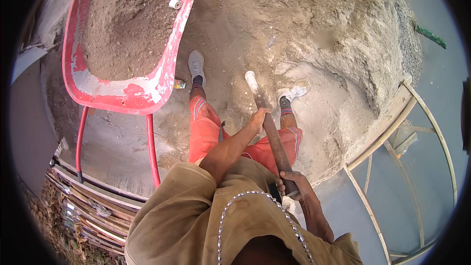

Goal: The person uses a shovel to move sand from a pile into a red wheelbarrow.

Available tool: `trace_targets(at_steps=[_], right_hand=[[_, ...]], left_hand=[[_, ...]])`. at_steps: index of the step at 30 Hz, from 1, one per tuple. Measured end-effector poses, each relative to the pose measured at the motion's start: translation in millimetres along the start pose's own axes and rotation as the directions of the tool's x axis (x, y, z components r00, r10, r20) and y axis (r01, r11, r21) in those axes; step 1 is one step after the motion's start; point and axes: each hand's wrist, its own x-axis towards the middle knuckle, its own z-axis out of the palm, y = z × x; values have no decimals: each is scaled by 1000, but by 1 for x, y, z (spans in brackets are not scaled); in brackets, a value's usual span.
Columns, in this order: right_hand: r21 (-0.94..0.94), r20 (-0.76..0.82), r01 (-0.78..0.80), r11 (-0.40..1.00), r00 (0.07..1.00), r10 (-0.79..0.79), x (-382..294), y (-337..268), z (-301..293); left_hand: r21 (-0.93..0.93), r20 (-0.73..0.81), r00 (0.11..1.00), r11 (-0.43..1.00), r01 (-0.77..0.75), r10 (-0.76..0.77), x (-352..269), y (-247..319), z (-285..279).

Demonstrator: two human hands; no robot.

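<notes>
My left hand (259, 117) grips a thick brown pole (274, 136), rusty-looking like a metal pipe, near its middle. Close to the pole's near end, my right hand (294, 184) is wrapped around it. The pole slants away from my body over my red shorts, and its whitish far tip lies between my feet. I cannot tell whether that tip touches the ground. Left of my legs stands a red wheelbarrow (121, 95) with worn paint. It holds grey-brown sand (128, 25), and a small white roll (175, 4) lies by its rim.
A large sand heap (323, 11) rises ahead and to the right, with gravel (408, 40) at its edge. A wooden frame (371, 202) leans at the right. Stacked boards (99, 209) lie behind the wheelbarrow's red handles. A crumpled wrapper (179, 84) is near my left shoe.
</notes>
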Motion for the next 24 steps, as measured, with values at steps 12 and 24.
trace_targets(at_steps=[12, 24], right_hand=[[-377, 158, 252, 891, 966, -206, -232, 90, 72], [-875, 356, 468, 125, 796, -489, 123, 63, 22]], left_hand=[[-274, 175, 913, 909, -314, 368, -287, 123, 16], [-176, -24, 677, 664, -727, 735, -343, 185, -94]])
